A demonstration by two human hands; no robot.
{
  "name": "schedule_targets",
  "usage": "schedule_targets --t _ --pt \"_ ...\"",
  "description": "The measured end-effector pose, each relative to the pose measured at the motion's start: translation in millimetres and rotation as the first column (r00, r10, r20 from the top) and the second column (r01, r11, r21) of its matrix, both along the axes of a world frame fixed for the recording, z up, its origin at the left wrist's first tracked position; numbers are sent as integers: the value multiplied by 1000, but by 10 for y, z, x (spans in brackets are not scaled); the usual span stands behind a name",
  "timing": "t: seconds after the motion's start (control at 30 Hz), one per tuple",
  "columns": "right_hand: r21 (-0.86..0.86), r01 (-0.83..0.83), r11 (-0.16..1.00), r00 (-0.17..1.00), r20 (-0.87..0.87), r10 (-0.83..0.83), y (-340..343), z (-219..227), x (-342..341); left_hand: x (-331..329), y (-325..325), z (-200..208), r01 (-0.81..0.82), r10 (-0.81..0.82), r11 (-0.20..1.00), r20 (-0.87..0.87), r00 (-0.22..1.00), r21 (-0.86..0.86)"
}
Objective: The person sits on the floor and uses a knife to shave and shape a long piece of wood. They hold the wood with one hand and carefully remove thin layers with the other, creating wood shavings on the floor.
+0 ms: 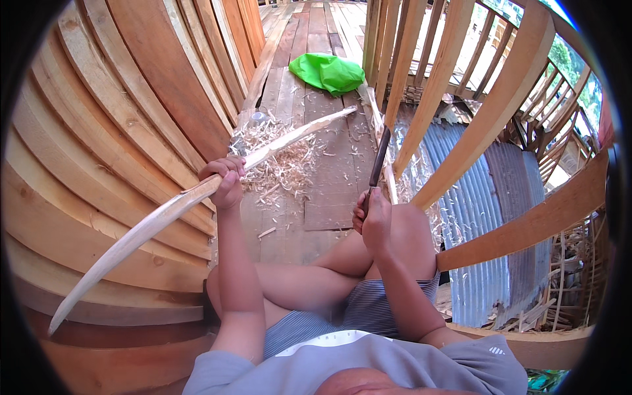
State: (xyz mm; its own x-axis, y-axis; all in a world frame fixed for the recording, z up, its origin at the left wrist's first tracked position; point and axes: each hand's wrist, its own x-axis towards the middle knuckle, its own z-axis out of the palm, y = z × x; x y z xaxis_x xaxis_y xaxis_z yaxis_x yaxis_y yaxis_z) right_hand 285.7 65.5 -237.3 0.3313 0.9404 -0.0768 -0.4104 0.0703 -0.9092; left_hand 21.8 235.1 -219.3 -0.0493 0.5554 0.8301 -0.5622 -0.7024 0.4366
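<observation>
My left hand (226, 183) is closed around a long, pale, peeled wooden stick (283, 143). The stick slants across the view, its far end above the floor and its near end reaching down by the plank wall. In my right hand (374, 220) is the handle of a long dark-bladed knife (380, 158), held upright with the tip pointing away from me. Knife and stick are apart. Curly wood shavings (289, 164) lie heaped on the floor beneath the stick.
A plank wall (118, 131) rises close on the left. Wooden railing slats (454, 59) stand on the right, with corrugated metal sheets (461, 197) beyond and below. A bright green cloth or bag (327, 72) lies farther along the board floor (329, 197). My crossed legs (296, 284) are beneath my arms.
</observation>
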Motion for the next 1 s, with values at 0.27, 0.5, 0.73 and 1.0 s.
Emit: schedule_targets --t 0.27,0.5,0.73,1.0 --pt "164 13 986 990 134 -35 447 89 14 44 -3 -1 -30 50 988 125 991 -153" --pt "130 -53 990 590 804 -74 967 520 176 19 -91 45 -57 64 995 86 994 -83" --pt "-159 -102 982 588 786 188 1396 -23 125 136 -269 327 72 -68 996 -76 995 55" --pt "-177 225 958 534 845 30 1444 37 114 144 -489 833 217 -181 960 -200 963 179"
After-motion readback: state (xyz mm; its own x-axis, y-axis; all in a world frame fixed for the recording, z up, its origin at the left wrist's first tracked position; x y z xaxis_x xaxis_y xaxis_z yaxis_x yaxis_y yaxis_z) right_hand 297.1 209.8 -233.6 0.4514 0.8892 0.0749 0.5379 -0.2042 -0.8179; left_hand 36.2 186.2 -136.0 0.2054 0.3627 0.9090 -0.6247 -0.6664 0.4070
